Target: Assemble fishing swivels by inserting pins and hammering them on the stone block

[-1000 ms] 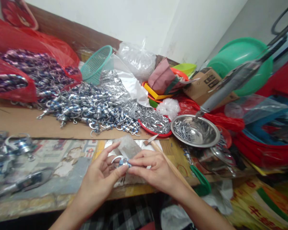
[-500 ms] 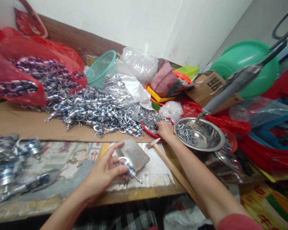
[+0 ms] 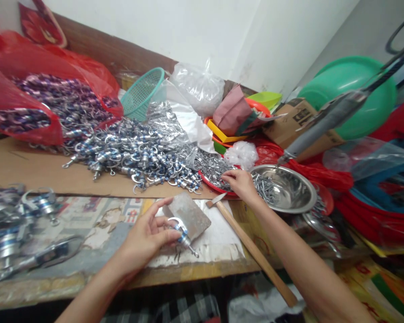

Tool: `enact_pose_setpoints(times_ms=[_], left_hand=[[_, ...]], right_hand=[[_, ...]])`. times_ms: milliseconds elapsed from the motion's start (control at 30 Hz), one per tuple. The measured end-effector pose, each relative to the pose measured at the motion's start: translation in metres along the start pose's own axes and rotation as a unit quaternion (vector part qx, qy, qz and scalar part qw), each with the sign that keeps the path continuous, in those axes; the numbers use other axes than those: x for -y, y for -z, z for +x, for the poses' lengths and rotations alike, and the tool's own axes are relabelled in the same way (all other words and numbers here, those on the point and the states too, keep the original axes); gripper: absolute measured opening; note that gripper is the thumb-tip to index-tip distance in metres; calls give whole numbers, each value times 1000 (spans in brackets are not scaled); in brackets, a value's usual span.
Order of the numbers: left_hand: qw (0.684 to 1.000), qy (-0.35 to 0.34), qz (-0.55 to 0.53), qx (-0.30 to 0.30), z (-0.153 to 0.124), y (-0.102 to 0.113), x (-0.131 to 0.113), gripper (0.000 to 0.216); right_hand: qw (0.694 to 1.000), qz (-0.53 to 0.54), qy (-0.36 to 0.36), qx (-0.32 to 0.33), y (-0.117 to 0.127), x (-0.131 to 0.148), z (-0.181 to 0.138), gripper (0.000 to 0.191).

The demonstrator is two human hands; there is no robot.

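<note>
My left hand (image 3: pixel 147 237) pinches a small blue and silver metal hook part (image 3: pixel 181 233) just above a grey metal block (image 3: pixel 188 215) near the table's front edge. My right hand (image 3: pixel 240 183) reaches forward with curled fingers over the red tray (image 3: pixel 211 183) of small silver pieces, beside the steel bowl (image 3: pixel 294 186) of screws. What the right fingers hold cannot be made out. A wooden-handled hammer (image 3: pixel 252 251) lies on the table under my right forearm.
A large heap of blue and silver hook parts (image 3: pixel 134 154) covers the cardboard behind. Red bags (image 3: pixel 27 98) of more parts sit at the left, a teal basket (image 3: pixel 142 92) behind. More parts (image 3: pixel 16 224) lie at the left. An electric screwdriver (image 3: pixel 326 117) hangs over the bowl. A green basin (image 3: pixel 353 87) is at the right.
My right hand left the hook part and reached out to the red tray, then shifted slightly right toward the bowl. My left hand kept hold of the part.
</note>
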State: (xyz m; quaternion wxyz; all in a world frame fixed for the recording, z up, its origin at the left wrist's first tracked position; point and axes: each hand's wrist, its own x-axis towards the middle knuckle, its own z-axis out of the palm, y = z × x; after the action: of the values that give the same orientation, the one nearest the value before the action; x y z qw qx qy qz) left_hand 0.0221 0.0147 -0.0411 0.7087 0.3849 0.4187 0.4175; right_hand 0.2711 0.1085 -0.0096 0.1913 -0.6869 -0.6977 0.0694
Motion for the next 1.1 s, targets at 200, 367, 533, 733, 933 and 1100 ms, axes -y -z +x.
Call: enact_pose_setpoints(times_ms=[200, 367, 533, 733, 933, 1100], left_hand=[[1000, -5, -1, 0, -1, -2, -1, 77], [1000, -20, -5, -10, -1, -3, 0, 75], [1000, -18, -6, -17, -3, -4, -1, 75], [1000, -10, -7, -5, -2, -2, 0, 77], [1000, -10, -12, 0, -1, -1, 1, 75], [1000, -5, -11, -1, -2, -1, 0, 75]], right_hand=[[943, 208, 159, 203, -1, 67, -61, 9], [931, 175, 264, 182, -3, 78, -79, 12], [930, 271, 242, 53, -13, 77, -88, 16], [893, 184, 405, -64, -27, 72, -106, 19], [887, 101, 448, -53, -25, 74, -115, 25], [915, 179, 358, -50, -28, 62, -123, 33]])
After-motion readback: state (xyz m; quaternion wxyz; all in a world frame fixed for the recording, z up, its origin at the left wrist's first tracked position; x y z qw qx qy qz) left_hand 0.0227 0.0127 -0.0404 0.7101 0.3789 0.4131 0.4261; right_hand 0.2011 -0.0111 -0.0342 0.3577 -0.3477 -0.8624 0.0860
